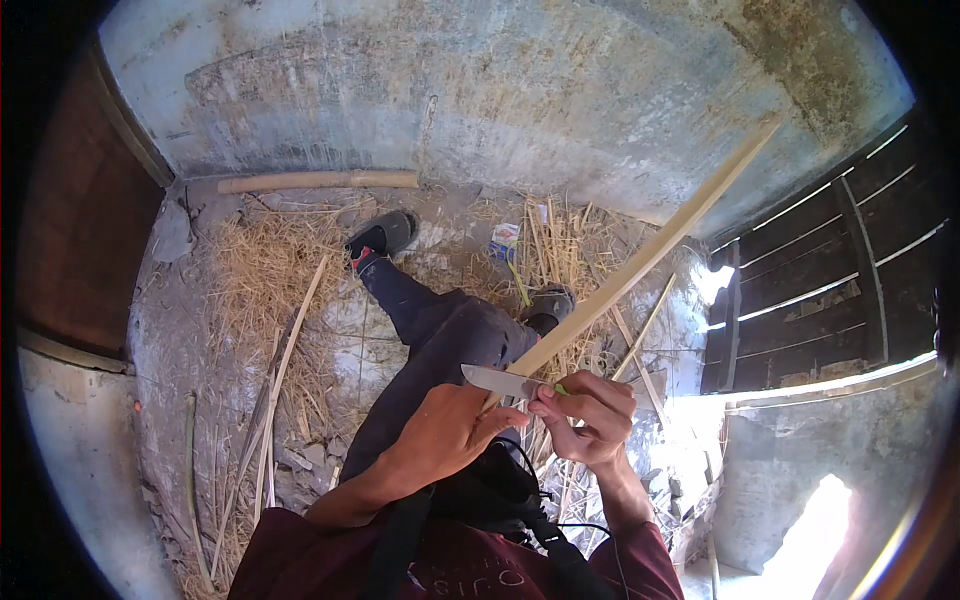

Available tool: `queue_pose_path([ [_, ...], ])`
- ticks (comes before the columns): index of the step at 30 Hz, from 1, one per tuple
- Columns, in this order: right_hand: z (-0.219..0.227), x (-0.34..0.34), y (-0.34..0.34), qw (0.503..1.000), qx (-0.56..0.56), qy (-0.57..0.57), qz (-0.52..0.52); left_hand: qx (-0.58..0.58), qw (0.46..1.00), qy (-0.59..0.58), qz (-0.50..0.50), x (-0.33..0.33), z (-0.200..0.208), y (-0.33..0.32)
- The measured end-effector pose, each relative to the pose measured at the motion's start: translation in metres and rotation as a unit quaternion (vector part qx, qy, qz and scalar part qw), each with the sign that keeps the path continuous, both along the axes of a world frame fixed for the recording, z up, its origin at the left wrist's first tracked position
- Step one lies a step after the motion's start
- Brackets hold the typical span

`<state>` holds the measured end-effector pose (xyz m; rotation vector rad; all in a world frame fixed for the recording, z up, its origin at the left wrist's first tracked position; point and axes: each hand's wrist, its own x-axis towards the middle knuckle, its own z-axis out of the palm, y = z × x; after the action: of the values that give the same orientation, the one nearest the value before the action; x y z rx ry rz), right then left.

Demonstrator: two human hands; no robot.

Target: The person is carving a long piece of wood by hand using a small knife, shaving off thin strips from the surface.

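Observation:
A long pale bamboo strip (655, 240) slants from my lap up to the far right. My left hand (445, 435) is closed around its near end, with the thumb pointing toward the blade. In my right hand (590, 415) is a knife (492, 379), its blade pointing left and lying across the strip just beyond my left hand. The fingers of my right hand hide most of the knife's handle, though a bit of green shows by them. The strip passes over my bent leg (455, 330) in dark trousers.
Straw-like shavings (265, 275) cover the floor at left, and more strips (560, 240) lie ahead. A bamboo pole (318, 181) rests along the back wall (480, 90). A small blue-and-white packet (505, 241) lies near my foot. Dark slatted boards (810, 290) stand at right.

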<state>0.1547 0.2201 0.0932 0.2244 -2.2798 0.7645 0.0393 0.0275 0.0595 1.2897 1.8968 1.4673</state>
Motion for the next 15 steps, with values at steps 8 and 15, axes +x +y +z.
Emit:
queue_pose_path([
  [8, 0.012, 0.003, 0.047, 0.983, -0.056, 0.070, -0.159, -0.039, 0.998, -0.053, 0.013, 0.012, -0.015, -0.018],
  [15, 0.013, 0.014, 0.045, 0.988, -0.081, 0.034, -0.127, -0.006, 0.999, -0.049, 0.016, 0.003, -0.007, -0.018],
])
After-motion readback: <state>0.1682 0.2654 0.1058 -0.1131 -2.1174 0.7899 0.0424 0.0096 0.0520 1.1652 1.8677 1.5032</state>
